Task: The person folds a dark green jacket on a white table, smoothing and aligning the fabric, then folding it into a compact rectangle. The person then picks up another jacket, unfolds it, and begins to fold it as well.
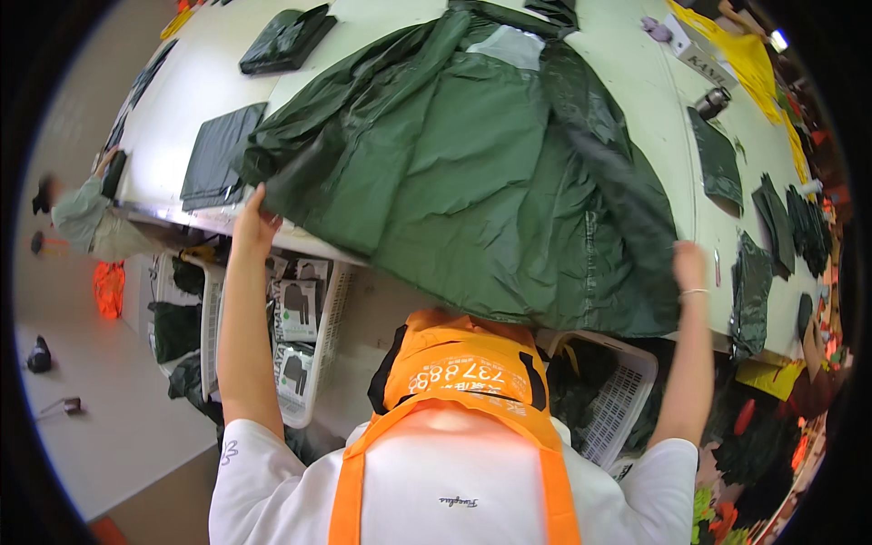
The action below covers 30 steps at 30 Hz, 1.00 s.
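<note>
A dark green rain jacket [472, 182] lies spread over the white table, its lower hem hanging past the near edge toward me. The pale grey inside of its neck [510, 47] shows at the far end. My left hand [258, 218] is closed on the front edge at the left. On the opposite side, my right hand [688, 265] grips the other front edge, with that panel smeared by motion. The fingertips of both hands are partly hidden by the fabric.
Folded dark garments [222, 154] lie left of the jacket, with a dark packet [289, 38] farther back. A white box [701, 50] and a dark flask [712, 103] stand at right. White baskets [320, 350] sit under the table's edge. Another person [86, 213] works at far left.
</note>
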Each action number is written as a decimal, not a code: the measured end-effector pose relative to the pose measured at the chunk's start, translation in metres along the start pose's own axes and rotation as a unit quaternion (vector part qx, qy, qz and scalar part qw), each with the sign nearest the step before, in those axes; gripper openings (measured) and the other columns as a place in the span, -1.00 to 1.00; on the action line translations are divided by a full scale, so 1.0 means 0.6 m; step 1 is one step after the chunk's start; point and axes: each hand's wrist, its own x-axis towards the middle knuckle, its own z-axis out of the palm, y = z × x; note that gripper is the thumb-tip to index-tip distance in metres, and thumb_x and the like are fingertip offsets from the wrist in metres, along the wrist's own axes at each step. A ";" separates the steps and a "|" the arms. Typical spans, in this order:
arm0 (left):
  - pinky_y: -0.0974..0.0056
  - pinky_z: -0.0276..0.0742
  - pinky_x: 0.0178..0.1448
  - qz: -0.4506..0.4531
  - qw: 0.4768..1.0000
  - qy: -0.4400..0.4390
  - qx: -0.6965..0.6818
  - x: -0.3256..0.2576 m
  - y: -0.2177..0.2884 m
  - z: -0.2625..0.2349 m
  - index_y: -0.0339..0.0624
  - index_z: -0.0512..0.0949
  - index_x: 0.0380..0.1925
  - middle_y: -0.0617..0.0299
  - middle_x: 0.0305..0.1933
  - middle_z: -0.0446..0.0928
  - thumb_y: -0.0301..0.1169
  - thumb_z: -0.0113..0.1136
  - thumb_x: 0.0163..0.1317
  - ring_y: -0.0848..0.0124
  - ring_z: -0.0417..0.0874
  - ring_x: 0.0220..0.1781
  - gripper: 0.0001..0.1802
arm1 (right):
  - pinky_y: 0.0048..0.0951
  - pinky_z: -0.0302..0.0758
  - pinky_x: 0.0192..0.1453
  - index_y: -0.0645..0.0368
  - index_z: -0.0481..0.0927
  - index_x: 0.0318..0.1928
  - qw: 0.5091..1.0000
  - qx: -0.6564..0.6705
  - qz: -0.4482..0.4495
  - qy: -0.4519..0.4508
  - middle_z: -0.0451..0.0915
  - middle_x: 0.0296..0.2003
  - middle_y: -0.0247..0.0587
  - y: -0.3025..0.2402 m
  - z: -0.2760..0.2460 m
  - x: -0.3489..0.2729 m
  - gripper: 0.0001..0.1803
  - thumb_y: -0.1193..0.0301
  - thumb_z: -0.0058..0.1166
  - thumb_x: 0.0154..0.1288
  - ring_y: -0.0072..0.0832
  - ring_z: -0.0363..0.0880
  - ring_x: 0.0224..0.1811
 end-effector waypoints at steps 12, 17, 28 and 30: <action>-0.02 0.20 0.28 0.233 0.808 0.211 0.498 -0.124 -0.282 0.040 -0.40 0.20 0.20 -0.18 0.17 0.29 0.08 0.33 -0.02 -0.04 0.28 0.22 -0.03 | -0.43 0.44 -0.15 0.34 0.48 -0.08 0.933 0.341 -0.009 -0.113 0.60 -0.29 -0.08 -0.244 0.141 -0.191 -0.69 0.32 0.01 0.35 -0.44 0.53 -0.27; 0.07 0.37 0.16 0.165 0.796 0.145 0.564 -0.060 -0.272 0.049 -0.27 0.45 0.06 -0.06 -0.02 0.51 -0.11 0.34 -0.01 0.04 0.49 0.07 -0.33 | -0.27 0.44 -0.03 0.49 0.43 0.03 0.973 0.202 -0.017 -0.112 0.58 -0.20 0.11 -0.271 0.160 -0.235 -0.45 0.19 0.07 0.30 -0.13 0.56 -0.17; 0.18 0.26 -0.05 0.523 0.389 -0.173 0.738 -0.321 -0.182 0.315 0.02 0.53 -0.02 0.33 -0.40 0.55 -0.37 0.14 -0.01 0.39 0.52 -0.34 -0.55 | -0.54 0.44 -0.13 0.32 0.54 -0.05 0.793 0.595 0.016 -0.129 0.61 -0.23 -0.32 -0.245 0.066 -0.177 -0.68 0.30 -0.06 0.41 -0.61 0.52 -0.24; 0.19 0.29 -0.08 0.457 0.392 -0.269 0.752 -0.301 -0.299 0.285 -0.10 0.50 0.05 0.32 -0.43 0.53 -0.39 0.12 0.00 0.38 0.52 -0.32 -0.50 | -0.43 0.47 -0.13 0.32 0.53 -0.08 0.906 0.403 0.016 -0.125 0.62 -0.29 -0.20 -0.290 0.121 -0.216 -0.69 0.31 -0.01 0.35 -0.42 0.57 -0.28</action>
